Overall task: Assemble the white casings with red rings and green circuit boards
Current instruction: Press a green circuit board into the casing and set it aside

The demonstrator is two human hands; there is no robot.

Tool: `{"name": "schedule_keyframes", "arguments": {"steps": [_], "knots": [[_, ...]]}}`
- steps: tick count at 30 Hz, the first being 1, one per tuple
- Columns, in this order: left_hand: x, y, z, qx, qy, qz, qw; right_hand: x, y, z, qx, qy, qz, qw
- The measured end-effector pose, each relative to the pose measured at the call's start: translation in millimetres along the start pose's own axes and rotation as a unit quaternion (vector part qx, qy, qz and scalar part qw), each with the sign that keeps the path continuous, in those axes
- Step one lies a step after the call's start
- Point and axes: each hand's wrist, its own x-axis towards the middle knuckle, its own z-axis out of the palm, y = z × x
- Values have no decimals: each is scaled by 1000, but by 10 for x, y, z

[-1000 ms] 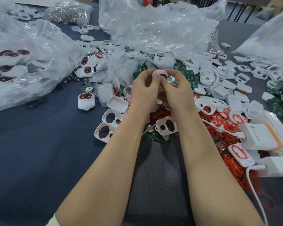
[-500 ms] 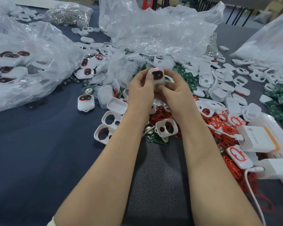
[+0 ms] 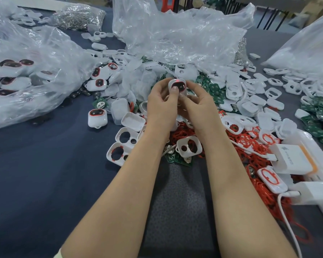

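Dark table (image 3: pixel 35 174) littered with parts: left hand (image 3: pixel 161 107) pinches the white casing (image 3: pixel 182 86), thumb on its dark face; right hand (image 3: pixel 199 105) grips its other side. Turned face-on within the last second, it looks closed, likely being checked.

Now the left hand (image 3: pixel 160 107) and right hand (image 3: pixel 199 107) meet above the dark table (image 3: pixel 35 174), white plastic casing (image 3: pixel 177 86) between them; red rubber rings (image 3: pixel 253 153) heaped right, green circuit boards (image 3: pixel 214 90) behind, clear plastic bag (image 3: pixel 26 71) left.
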Motion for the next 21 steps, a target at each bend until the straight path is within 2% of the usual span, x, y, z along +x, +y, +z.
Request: {"name": "schedule_keyframes", "arguments": {"steps": [3,5,9,11,16,21], "knots": [[-27,-10,11,-7,-12,-8,1000,0,6,-16,-46,44,-23,998],[-45,-26,8,40,-37,11,998,11,3,-48,-98,89,-27,991],[-63,-25,-19,134,-50,75,987,13,-15,-70,-264,135,-77,952],[-70,-20,-28,168,-32,108,979,-12,-46,-81,-304,141,-101,937],[-80,-24,-16,173,-42,109,978,-9,-126,-123,-180,128,-41,974],[-78,8,-1,134,-48,58,988,-6,-131,-116,-171,134,-47,975]]}}
